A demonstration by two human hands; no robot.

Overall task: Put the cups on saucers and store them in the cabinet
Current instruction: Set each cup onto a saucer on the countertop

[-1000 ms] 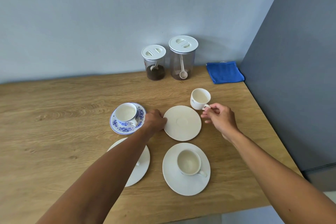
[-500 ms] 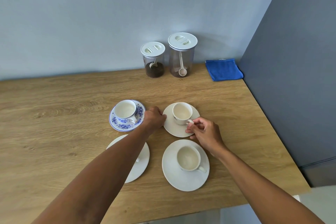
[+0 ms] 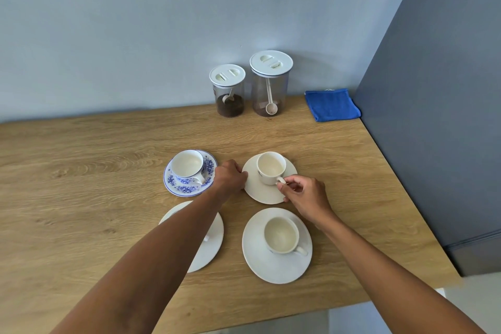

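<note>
Wooden tabletop (image 3: pixel 81 171), four cup-and-saucer sets in a square.

Far right: white cup (image 3: pixel 271 167) upright on plain white saucer (image 3: pixel 260 192). Right hand (image 3: pixel 305 194), grip pinched on the cup's handle. Left hand (image 3: pixel 230 176), grip curled against the saucer's left rim.

Far left: blue-trimmed cup (image 3: pixel 187 167) on blue floral saucer (image 3: pixel 208 168).

Near right: cream cup (image 3: pixel 282 234) on large white saucer (image 3: pixel 265 263).

Near left: white saucer (image 3: pixel 210 241), mostly hidden by the left forearm; its cup cannot be made out.

Far edge by the wall: two lidded jars (image 3: pixel 269 84) with scoops, folded blue cloth (image 3: pixel 332 104) to their right.
</note>
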